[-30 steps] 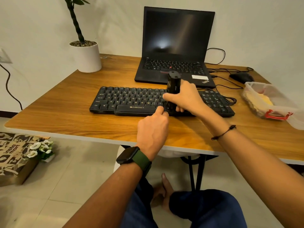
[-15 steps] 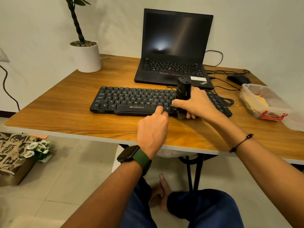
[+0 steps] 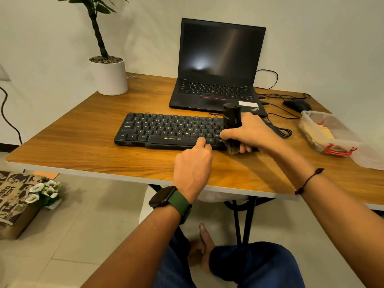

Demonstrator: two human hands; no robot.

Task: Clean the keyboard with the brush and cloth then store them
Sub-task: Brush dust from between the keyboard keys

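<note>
A black keyboard (image 3: pixel 166 129) lies on the wooden table (image 3: pixel 87 146) in front of a laptop. My right hand (image 3: pixel 251 132) grips an upright black cylindrical brush (image 3: pixel 231 119), its bristles down at the keyboard's front edge, right of the space bar. The hand hides the keyboard's right part. My left hand (image 3: pixel 193 163) is loosely curled, with its index finger touching the front edge of the keyboard just left of the brush. A yellow cloth (image 3: pixel 320 132) lies inside a clear plastic box (image 3: pixel 311 117) at the right.
An open black laptop (image 3: pixel 218 80) stands behind the keyboard. A white plant pot (image 3: pixel 110 77) sits at the back left, a black mouse (image 3: pixel 297 104) and cables at the back right. The box's lid (image 3: pixel 369 156) lies beside it. A paper bag and flowers are on the floor.
My right hand has moved the brush to the right along the keyboard and down to its front edge. My left hand has stayed at the front edge.
</note>
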